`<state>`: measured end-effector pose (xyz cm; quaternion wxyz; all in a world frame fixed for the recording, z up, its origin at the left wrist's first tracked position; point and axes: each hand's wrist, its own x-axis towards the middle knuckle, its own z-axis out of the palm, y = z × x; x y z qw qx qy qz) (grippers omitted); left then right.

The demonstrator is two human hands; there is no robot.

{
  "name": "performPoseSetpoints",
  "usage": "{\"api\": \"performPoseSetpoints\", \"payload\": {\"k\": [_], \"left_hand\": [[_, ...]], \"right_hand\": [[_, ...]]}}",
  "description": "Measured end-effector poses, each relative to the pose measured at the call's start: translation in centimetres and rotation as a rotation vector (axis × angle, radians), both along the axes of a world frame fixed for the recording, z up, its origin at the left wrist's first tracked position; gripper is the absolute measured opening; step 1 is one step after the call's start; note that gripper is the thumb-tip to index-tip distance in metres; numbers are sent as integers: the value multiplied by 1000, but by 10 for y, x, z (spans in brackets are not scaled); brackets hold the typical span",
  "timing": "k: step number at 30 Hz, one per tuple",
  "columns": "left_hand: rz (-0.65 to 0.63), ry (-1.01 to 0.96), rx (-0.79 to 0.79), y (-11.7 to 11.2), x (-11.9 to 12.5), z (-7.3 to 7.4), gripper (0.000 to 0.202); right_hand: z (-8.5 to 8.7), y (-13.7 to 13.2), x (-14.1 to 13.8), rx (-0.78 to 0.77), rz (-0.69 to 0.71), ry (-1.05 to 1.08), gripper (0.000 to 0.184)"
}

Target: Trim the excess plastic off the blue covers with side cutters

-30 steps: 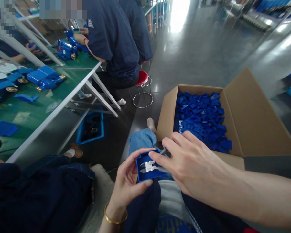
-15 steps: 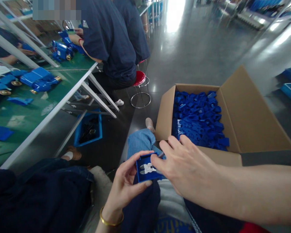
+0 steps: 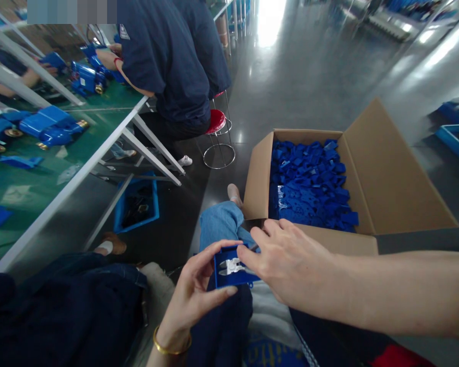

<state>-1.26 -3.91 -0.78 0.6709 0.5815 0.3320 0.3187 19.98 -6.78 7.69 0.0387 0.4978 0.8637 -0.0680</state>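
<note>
My left hand (image 3: 199,283) holds a small blue plastic cover (image 3: 235,281), shaped like a shallow open box, by its edges between thumb and fingers. My right hand (image 3: 286,255) is closed round the grey handles of small silver nippers (image 3: 231,266). Their two pointed jaws are apart and lie over the inside of the cover, pointing left. Part of the handles and the cover's right side are hidden behind my right fingers. Both hands are above my lap.
An open cardboard box (image 3: 258,178) full of blue plastic parts (image 3: 309,178) stands ahead on the right. Left is a green-topped table (image 3: 42,191) with blue, brass-ended meters (image 3: 53,125). A blue bin (image 3: 156,204) is under it. A co-worker (image 3: 168,61) sits beyond on a red stool (image 3: 217,122).
The view has shifted slightly, moving the surroundings a little left. Both hands keep their hold on the cover and the nippers; the cover is tilted slightly differently, and a small blue loop shows at its lower edge.
</note>
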Motion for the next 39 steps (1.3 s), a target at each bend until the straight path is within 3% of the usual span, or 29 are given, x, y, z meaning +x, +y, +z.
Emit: {"api": "performPoseSetpoints", "payload": {"k": [11,17,21,24,26,32,36,39], "left_hand": [[-6,113,-3,5,-2,3,58],[6,102,29,5,4,0,58],[204,196,182,5,10,3,58],[367,301,324,5,11,6,55],[392,379,391,6,10,6,52],[437,563,559,4,11,5,57],[468,703,732,-2,15,7,56],[484,765,792,-3,13,7,52]], "right_hand": [[-9,-1,3,-16,28,-18,15],[1,6,5,-99,-22,7,17],[-3,7,7,-101,-159,211,22],[-18,4,6,-178,-339,482,20],[-28,2,4,-227,-421,599,16],[-37,6,6,-156,-363,522,11],[-39,7,2,-230,-480,584,14],[-44,3,-1,-187,-476,537,12]]}}
